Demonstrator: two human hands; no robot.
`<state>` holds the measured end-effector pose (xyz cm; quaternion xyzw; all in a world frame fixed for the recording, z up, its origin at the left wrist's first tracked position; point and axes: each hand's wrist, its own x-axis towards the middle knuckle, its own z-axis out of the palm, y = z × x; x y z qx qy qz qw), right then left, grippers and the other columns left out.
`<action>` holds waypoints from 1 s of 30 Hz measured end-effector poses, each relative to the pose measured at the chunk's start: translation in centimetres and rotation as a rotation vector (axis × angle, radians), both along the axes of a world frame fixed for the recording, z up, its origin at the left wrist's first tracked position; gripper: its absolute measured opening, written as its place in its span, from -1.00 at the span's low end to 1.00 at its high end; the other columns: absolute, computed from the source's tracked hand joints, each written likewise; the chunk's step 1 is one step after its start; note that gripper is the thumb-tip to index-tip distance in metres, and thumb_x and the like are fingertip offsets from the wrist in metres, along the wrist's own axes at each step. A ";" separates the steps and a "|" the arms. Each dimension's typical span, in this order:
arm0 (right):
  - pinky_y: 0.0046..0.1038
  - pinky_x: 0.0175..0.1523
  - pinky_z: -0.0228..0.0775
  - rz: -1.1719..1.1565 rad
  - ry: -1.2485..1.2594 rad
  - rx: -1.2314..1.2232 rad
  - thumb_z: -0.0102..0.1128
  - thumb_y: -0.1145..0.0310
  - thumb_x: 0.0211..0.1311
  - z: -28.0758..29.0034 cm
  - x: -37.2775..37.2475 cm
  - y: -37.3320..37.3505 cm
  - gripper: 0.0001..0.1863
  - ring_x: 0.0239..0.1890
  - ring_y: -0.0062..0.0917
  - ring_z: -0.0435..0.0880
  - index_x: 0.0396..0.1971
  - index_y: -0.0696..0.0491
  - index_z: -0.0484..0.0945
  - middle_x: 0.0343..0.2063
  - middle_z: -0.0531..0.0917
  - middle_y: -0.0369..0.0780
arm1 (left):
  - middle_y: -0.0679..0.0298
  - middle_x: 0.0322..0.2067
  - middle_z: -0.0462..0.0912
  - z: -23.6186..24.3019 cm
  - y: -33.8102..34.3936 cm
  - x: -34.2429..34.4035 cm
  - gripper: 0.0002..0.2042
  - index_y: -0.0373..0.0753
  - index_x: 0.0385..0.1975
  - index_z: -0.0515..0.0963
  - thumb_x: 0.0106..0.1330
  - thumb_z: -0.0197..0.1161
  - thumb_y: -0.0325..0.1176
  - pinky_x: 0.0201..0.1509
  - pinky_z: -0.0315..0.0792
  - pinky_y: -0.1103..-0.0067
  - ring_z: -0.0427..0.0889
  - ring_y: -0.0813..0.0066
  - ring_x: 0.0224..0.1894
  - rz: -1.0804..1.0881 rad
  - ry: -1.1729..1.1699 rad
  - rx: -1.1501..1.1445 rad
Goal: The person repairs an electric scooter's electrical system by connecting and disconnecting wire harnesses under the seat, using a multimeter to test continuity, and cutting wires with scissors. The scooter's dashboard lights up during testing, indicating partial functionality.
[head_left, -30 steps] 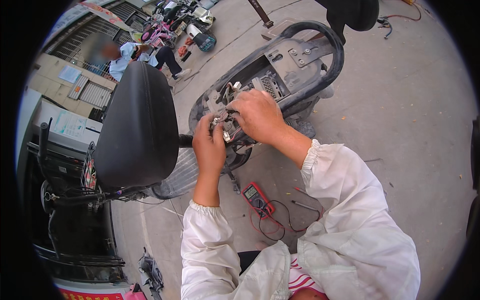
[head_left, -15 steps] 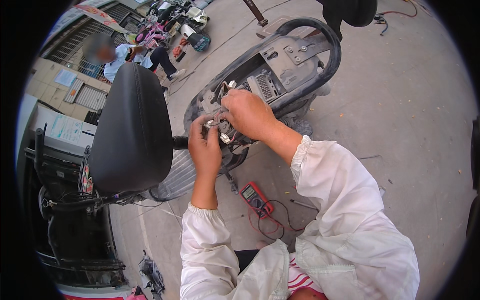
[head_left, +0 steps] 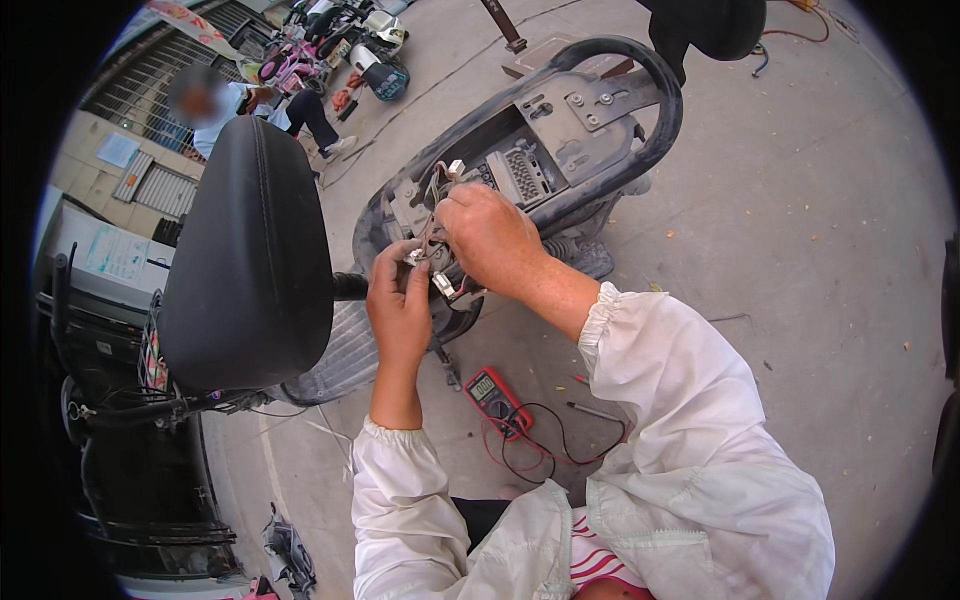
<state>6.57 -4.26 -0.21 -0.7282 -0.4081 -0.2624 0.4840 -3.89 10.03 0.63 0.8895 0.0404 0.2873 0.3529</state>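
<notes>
A: Largest thing in view?
B: Grey paved ground point(head_left: 790, 260); on it a scooter, its body frame point(head_left: 575, 140) stripped open on top, lying diagonally across the view, a black grab loop at the upper right end

A: Left of that?
B: Padded black seat point(head_left: 250, 260), standing well above the floorboard point(head_left: 340, 350); beyond it, a seated person point(head_left: 312, 115) in dark trousers, near parked two-wheelers point(head_left: 375, 65)

A: Hands?
B: Both over the opening, at its end nearest the seat, close together; forearms come up out of white elasticated sleeves
Right hand point(head_left: 490, 230): back up, fingers curled in at the wires; what the tips grip is hidden behind the hand, cannot tell
Left hand point(head_left: 400, 290): thumb and fingers pinched on a small white connector point(head_left: 414, 257)

A: On the ground by the work?
B: Red-cased multimeter point(head_left: 497, 402), display lit or not, cannot tell; below the frame, black and red leads looped beside it, a probe point(head_left: 590, 410) to its right

A: Smallest?
B: Two more white plugs, one point(head_left: 456, 168) above the right hand, one point(head_left: 443, 284) just right of the left thumb; thin wires point(head_left: 432, 205) bunched inside the frame, running past the fingers
</notes>
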 end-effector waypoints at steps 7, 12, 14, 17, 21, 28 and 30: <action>-0.16 -0.12 0.42 0.012 0.037 0.009 0.30 0.44 0.01 0.1 0.2 -0.1 -0.83 -0.22 -0.12 0.55 -0.48 0.14 0.46 -0.41 0.54 -0.10 | 0.31 -0.17 0.61 0.4 0.1 0.0 -0.78 -0.35 -0.03 0.48 0.35 0.14 -0.53 -0.04 0.40 0.66 0.53 0.63 -0.13 -0.014 0.036 -0.077; -0.20 -0.10 0.49 0.055 0.021 -0.036 0.20 0.49 0.00 0.1 0.1 0.0 -0.94 -0.21 -0.15 0.61 -0.49 0.13 0.54 -0.42 0.58 -0.11 | 0.15 -0.28 0.60 2.5 -0.4 0.6 -0.80 -0.29 -0.22 0.59 0.15 0.28 -0.44 -0.07 0.40 0.44 0.56 0.27 -0.21 -0.086 -0.102 0.178; -0.19 -0.10 0.48 0.080 0.024 -0.026 0.22 0.48 0.01 -0.1 0.3 0.0 -0.93 -0.21 -0.14 0.59 -0.48 0.14 0.53 -0.41 0.58 -0.11 | 0.11 -0.34 0.61 3.7 -1.6 0.9 -0.83 -0.29 -0.29 0.60 0.13 0.28 -0.42 -0.07 0.39 0.38 0.55 0.17 -0.23 0.000 -0.112 0.435; -0.18 -0.09 0.44 0.095 0.049 -0.004 0.28 0.47 0.02 -0.4 0.6 0.1 -0.88 -0.20 -0.11 0.56 -0.46 0.15 0.53 -0.38 0.56 -0.09 | 0.07 -0.40 0.60 4.6 -2.4 1.2 -0.88 -0.29 -0.33 0.58 0.16 0.25 -0.43 -0.10 0.39 0.31 0.54 0.08 -0.24 0.073 0.059 0.416; -0.16 -0.05 0.42 0.067 0.112 -0.045 0.29 0.46 0.01 -0.3 0.9 0.2 -0.86 -0.18 -0.09 0.56 -0.44 0.18 0.56 -0.35 0.57 -0.04 | 0.06 -0.37 0.62 4.5 -1.6 1.9 -0.90 -0.30 -0.33 0.56 0.21 0.22 -0.44 -0.12 0.39 0.33 0.55 0.10 -0.22 0.090 0.075 0.373; -0.12 0.02 0.46 0.113 0.210 -0.185 0.12 0.56 0.03 0.3 1.3 0.5 -0.89 -0.10 -0.05 0.58 -0.44 0.22 0.62 -0.24 0.59 0.03 | 0.04 -0.40 0.61 2.9 0.7 2.6 -0.87 -0.34 -0.30 0.55 0.29 0.19 -0.40 -0.19 0.43 0.35 0.57 0.12 -0.26 0.112 0.112 0.118; -0.13 0.03 0.42 0.094 0.185 -0.193 0.15 0.49 0.04 0.0 1.4 0.5 -0.88 -0.11 -0.04 0.56 -0.43 0.23 0.57 -0.28 0.58 0.04 | 0.04 -0.41 0.61 3.0 0.5 2.7 -0.87 -0.34 -0.31 0.55 0.29 0.19 -0.40 -0.19 0.43 0.35 0.57 0.12 -0.26 0.102 0.127 0.174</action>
